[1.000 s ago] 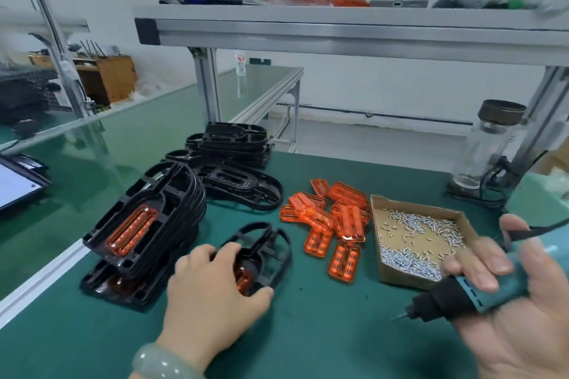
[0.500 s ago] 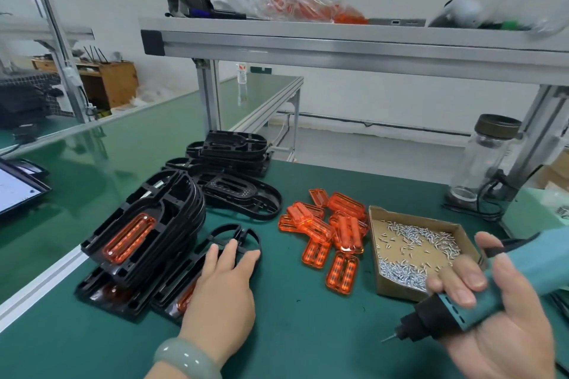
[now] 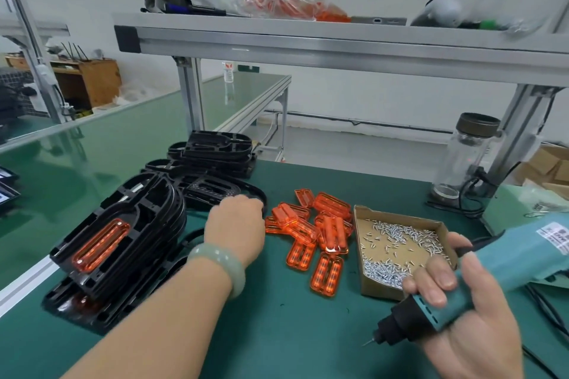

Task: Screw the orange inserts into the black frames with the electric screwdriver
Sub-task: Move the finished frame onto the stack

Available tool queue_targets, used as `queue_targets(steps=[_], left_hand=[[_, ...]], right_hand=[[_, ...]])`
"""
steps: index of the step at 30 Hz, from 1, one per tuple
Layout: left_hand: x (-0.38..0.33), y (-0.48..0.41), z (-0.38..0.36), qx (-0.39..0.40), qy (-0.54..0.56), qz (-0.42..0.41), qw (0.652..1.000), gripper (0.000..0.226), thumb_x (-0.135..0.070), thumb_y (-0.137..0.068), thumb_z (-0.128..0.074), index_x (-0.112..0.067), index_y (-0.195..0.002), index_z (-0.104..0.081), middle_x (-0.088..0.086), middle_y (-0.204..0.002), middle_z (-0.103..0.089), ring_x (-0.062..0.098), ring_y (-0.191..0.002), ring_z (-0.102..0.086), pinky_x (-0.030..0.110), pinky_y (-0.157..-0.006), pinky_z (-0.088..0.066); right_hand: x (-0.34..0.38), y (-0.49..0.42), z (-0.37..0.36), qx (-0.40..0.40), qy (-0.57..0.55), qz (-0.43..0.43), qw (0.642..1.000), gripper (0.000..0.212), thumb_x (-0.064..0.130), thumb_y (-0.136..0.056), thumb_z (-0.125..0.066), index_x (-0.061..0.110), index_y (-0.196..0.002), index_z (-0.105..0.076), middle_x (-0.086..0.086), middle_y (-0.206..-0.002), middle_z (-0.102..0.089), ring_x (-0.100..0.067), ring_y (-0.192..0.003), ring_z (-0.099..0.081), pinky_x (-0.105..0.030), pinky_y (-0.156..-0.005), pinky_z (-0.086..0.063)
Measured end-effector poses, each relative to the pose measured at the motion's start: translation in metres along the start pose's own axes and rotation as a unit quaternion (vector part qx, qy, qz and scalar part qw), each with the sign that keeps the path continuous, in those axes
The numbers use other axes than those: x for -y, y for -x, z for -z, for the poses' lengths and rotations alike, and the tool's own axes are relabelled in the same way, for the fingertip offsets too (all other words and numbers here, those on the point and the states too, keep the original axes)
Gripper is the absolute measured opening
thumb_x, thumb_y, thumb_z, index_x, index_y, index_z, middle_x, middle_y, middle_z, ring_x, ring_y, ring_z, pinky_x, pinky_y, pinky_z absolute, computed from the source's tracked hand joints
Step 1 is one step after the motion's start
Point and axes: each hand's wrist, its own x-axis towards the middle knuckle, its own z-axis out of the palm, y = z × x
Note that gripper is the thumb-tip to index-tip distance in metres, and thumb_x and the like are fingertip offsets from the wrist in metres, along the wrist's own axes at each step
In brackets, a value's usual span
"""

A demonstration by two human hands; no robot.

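Judged partly done: fitted frames point(image 3: 123, 234) are lying at 9 o'clock, loose inserts point(image 3: 311, 231) waiting at 12; right hand point(image 3: 471, 317) is gripping the screwdriver point(image 3: 508, 258), left hand point(image 3: 235, 226) is hovering at an empty frame point(image 3: 212, 189), grip unseen.

I get bright, even light; the neighbouring bench point(image 3: 77, 169) glares, shelf clutter point(image 3: 455, 9) top right blurs, edges bow.

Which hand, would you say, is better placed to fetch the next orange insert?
Probably the left hand: it sits beside the orange inserts, whereas the right hand is occupied gripping the electric screwdriver.
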Motion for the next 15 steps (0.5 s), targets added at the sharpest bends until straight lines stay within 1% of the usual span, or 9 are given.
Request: queue_targets(steps=[1,3,7,10,13,15], left_hand=[[-0.001,-0.012,0.001,0.024,-0.055,0.002,0.998,0.029,-0.02,-0.092,-0.045,-0.022,-0.118,-0.058,0.002,-0.117,-0.056,0.024,-0.112,-0.05,0.036,-0.09,-0.041],[0.0,-0.031,0.0,0.077,-0.134,0.006,0.988,0.033,-0.014,-0.088,-0.043,-0.021,-0.117,-0.058,0.004,-0.119,-0.054,0.026,-0.114,-0.046,0.037,-0.091,-0.038],[0.011,-0.053,-0.013,0.125,-0.21,0.002,0.97,0.037,-0.016,-0.088,-0.045,-0.02,-0.123,-0.056,0.005,-0.125,-0.049,0.026,-0.119,-0.04,0.037,-0.097,-0.034],[0.014,-0.058,-0.02,0.129,-0.233,-0.028,0.963,0.035,-0.015,-0.089,-0.046,-0.02,-0.122,-0.058,0.004,-0.123,-0.048,0.025,-0.117,-0.041,0.035,-0.095,-0.036],[0.014,-0.058,-0.02,0.106,-0.257,-0.074,0.958,0.033,-0.012,-0.089,-0.044,-0.019,-0.118,-0.059,0.003,-0.118,-0.05,0.025,-0.113,-0.046,0.033,-0.09,-0.037],[0.014,-0.058,-0.017,0.089,-0.254,-0.087,0.959,0.032,-0.011,-0.09,-0.042,-0.018,-0.117,-0.058,0.003,-0.117,-0.052,0.025,-0.111,-0.049,0.033,-0.089,-0.038]], right_hand=[[-0.001,0.0,0.001,-0.001,-0.001,-0.001,1.0,0.018,0.029,-0.084,-0.046,0.028,-0.09,-0.062,0.008,-0.053,-0.039,-0.005,-0.038,-0.039,-0.017,-0.054,-0.048],[-0.002,0.0,0.001,-0.007,-0.004,-0.001,1.0,0.02,0.027,-0.085,-0.043,0.026,-0.09,-0.062,0.007,-0.052,-0.038,-0.006,-0.037,-0.038,-0.019,-0.051,-0.048],[-0.003,-0.001,-0.001,-0.017,-0.004,-0.006,1.0,0.02,0.025,-0.085,-0.044,0.023,-0.091,-0.063,0.005,-0.052,-0.038,-0.007,-0.036,-0.038,-0.02,-0.049,-0.047],[-0.001,-0.001,-0.001,-0.019,-0.004,-0.007,1.0,0.018,0.025,-0.084,-0.045,0.022,-0.093,-0.061,0.004,-0.052,-0.038,-0.008,-0.036,-0.038,-0.022,-0.048,-0.048],[-0.001,-0.002,0.0,-0.025,0.002,-0.006,1.0,0.018,0.024,-0.084,-0.046,0.02,-0.095,-0.06,0.003,-0.053,-0.038,-0.008,-0.036,-0.038,-0.022,-0.048,-0.048],[0.0,-0.002,-0.002,-0.025,0.005,-0.003,1.0,0.019,0.024,-0.083,-0.046,0.019,-0.095,-0.059,0.003,-0.053,-0.038,-0.008,-0.036,-0.038,-0.022,-0.049,-0.048]])
